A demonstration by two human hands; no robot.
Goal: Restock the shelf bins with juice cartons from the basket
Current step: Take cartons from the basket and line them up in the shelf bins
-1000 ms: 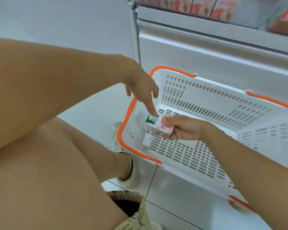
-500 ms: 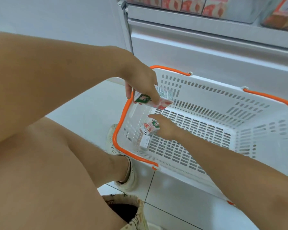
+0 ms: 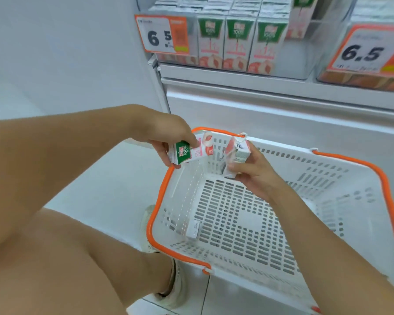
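Crouched on a pale tiled floor before a white basket (image 3: 341, 214) with an orange rim, set just below a shelf bin (image 3: 289, 71). Above the basket's near-left corner, left hand (image 3: 166, 142) curled round a small juice carton (image 3: 191, 152), thumb underneath and fingers over the top, the carton lying almost on its side with green "100%" panel facing up and peach picture toward the bin. Just to the right of that, over the basket's far wall, right hand (image 3: 253, 171) wrapped round a second carton (image 3: 236, 155), held tilted with its folded top pointing up toward the bin. Two cartons near each other but apart, both lifted clear of the basket floor. On the basket floor, near the left wall, one small white carton (image 3: 194, 228) lying flat. In the clear bin above the basket, rows of matching cartons (image 3: 237, 44) standing upright, green tops and pink fronts facing out. At the bin's left front, an orange-edged price tag (image 3: 160, 34) reading 6 5; to the right of the bin, a second tag (image 3: 364, 51) reading 6.5. Left of the basket, a bare knee and a pale shoe (image 3: 175, 289).
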